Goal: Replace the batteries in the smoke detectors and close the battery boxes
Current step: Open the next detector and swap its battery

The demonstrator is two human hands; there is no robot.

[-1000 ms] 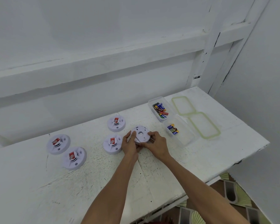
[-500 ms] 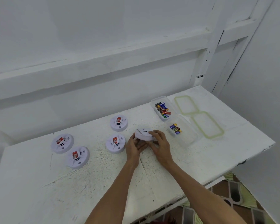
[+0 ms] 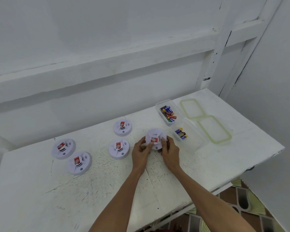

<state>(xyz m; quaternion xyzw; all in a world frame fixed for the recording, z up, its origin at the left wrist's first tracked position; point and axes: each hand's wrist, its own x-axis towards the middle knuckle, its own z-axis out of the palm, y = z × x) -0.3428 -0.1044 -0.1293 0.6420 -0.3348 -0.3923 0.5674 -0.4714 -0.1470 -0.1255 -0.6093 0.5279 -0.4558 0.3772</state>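
Smoke detector: left hand and right hand grips curl round it; I judge closing the battery boxes, one o'clock, remains.

bare white-painted room, worn table

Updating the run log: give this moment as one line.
held detector: sticker side up | left hand: grips left edge | right hand: grips right edge | other detectors: four, on table

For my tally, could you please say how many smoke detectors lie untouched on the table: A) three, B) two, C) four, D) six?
C: four untouched detectors lie apart, while the left hand and right hand hold the fifth detector.
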